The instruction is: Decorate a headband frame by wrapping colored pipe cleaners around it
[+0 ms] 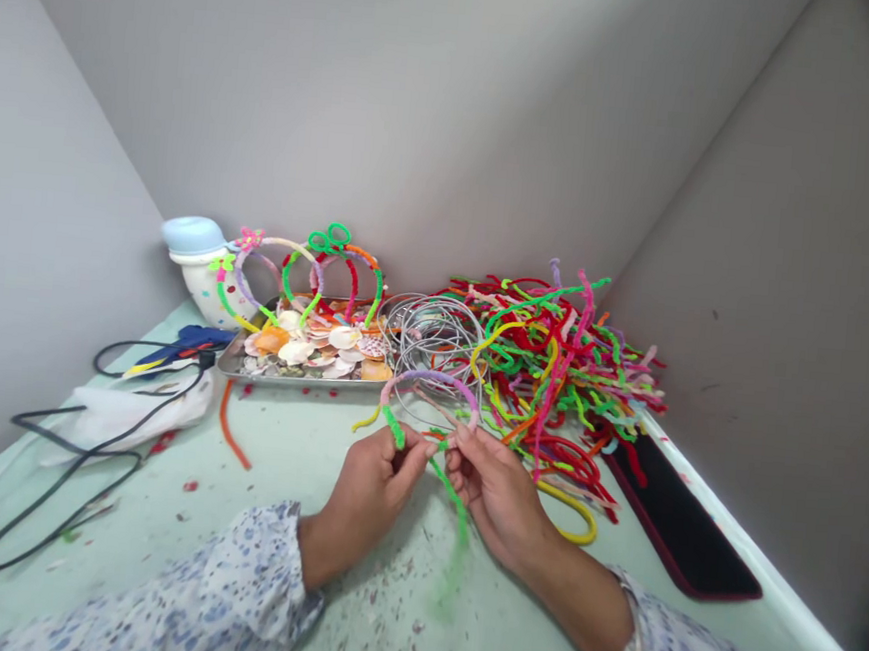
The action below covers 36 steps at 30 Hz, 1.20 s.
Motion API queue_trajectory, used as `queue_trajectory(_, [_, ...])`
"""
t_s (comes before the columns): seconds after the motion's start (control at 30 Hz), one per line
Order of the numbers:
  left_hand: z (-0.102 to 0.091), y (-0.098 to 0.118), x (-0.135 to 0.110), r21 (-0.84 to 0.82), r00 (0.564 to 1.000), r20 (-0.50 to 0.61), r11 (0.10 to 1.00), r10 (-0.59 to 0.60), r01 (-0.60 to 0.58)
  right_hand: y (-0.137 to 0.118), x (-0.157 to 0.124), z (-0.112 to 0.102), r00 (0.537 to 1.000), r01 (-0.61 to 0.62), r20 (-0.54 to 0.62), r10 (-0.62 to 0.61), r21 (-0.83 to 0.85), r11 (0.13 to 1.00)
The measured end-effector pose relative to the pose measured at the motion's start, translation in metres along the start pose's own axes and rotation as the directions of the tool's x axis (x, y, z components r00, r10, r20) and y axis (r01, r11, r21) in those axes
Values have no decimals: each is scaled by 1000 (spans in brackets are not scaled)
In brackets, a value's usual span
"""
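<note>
My left hand (373,481) pinches one end of a headband (430,377) wrapped in lilac pipe cleaner, where a green pipe cleaner (446,487) is wound on. My right hand (493,491) pinches the band's other end and the green strand, whose loose tail hangs down blurred between my wrists. A yellow stub sticks out at the band's left end. Both hands hover just above the pale green table (276,514).
A heap of coloured pipe cleaners (552,365) lies to the right, bare wire headbands (434,331) behind my hands. A metal tray of shells (312,351) holds finished headbands (311,266). A glue gun (177,343) with black cable (61,477), a white jar (202,267) and a dark phone (681,531) surround.
</note>
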<state>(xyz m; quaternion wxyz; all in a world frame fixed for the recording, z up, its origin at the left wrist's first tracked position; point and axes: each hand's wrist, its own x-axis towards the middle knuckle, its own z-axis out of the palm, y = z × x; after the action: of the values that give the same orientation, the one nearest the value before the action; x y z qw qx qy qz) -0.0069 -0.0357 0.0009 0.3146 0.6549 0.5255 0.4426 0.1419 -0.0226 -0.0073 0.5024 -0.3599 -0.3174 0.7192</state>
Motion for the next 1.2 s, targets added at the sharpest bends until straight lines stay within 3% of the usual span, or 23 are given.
queue_trajectory(0.63, [-2,2,-5,35,990,62,991,124,-127,2,2,-2,999,28,-34,-31,-65,997])
queue_trajectory(0.9, [2,1,-2,125,991,72,985,111,-119,2,3,-3,998,2,-68,-7,-79,997])
queue_trajectory(1.2, [12,1,-1,-25,995,67,997,75,-74,-3,9,2,992,41,-116,-43,-23,999])
